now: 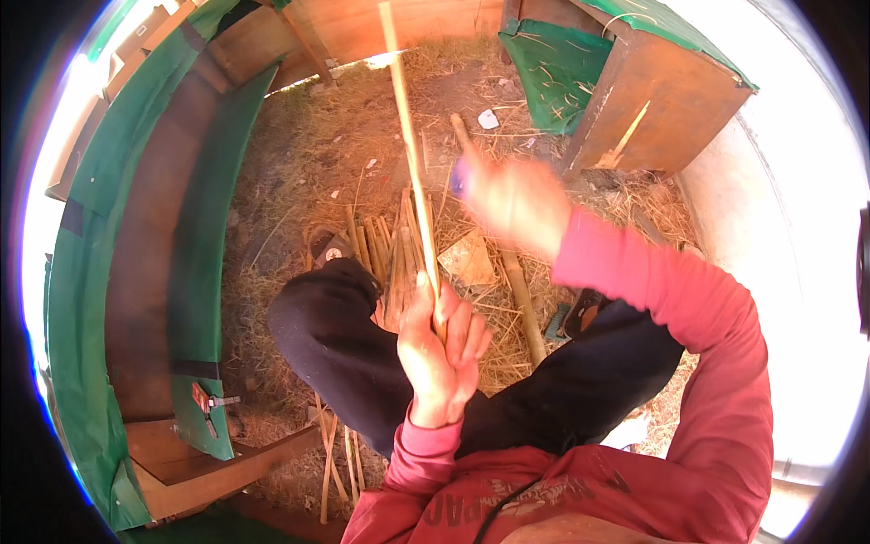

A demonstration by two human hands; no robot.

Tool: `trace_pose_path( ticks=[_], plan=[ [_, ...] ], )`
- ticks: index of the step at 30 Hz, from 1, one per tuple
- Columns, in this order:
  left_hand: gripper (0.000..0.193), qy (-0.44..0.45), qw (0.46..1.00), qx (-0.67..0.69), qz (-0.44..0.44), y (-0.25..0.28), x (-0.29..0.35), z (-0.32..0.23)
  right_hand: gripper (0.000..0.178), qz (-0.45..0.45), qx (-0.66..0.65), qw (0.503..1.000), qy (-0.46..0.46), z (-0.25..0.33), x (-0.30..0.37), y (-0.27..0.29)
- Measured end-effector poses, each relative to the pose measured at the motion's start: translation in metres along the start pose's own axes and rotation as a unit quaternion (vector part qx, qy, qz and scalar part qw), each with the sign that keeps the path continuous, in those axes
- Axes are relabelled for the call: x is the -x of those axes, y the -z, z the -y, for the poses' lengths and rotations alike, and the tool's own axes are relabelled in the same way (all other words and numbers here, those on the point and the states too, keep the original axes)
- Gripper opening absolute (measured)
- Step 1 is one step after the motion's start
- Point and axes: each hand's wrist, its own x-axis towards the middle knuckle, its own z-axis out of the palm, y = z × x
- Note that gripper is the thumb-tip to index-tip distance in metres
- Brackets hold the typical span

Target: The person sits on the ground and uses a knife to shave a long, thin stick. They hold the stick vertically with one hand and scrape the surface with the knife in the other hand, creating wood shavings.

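My left hand (439,349) is closed around the lower end of a long, pale bamboo strip (408,127). The strip stands up from the fist and leans slightly left at its far end. Off to the right, my right hand (524,204) is smeared by motion, apart from the strip. A brown stick-like thing (463,134) juts from it, and a blue-purple patch (458,177) shows at its edge; what tool this is, I cannot make out. Between my legs lies a bundle of split bamboo pieces (394,254).
Straw and shavings litter the ground. A thicker bamboo pole (523,308) lies beside my right leg, near a flat wooden piece (468,258). Thin strips (337,462) rest by my left side. Green-covered wooden panels (204,272) stand left; a wooden box (666,100) stands far right.
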Motion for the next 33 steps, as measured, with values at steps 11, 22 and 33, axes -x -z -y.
trace_pose_path(
  ticks=[11,22,33],
  plan=[
    [0.045,0.114,0.988,0.083,0.068,0.021,0.008,-0.008,0.017,-0.039,-0.149,0.964,0.214,0.006,0.033,0.037],
    [0.046,0.185,0.965,0.130,0.131,0.019,0.015,0.003,0.017,-0.120,0.035,0.992,-0.003,-0.051,-0.003,0.028],
    [0.053,0.142,0.982,0.033,0.116,0.023,0.019,-0.003,0.014,-0.114,-0.083,0.982,0.129,-0.012,0.016,0.035]
  ],
)
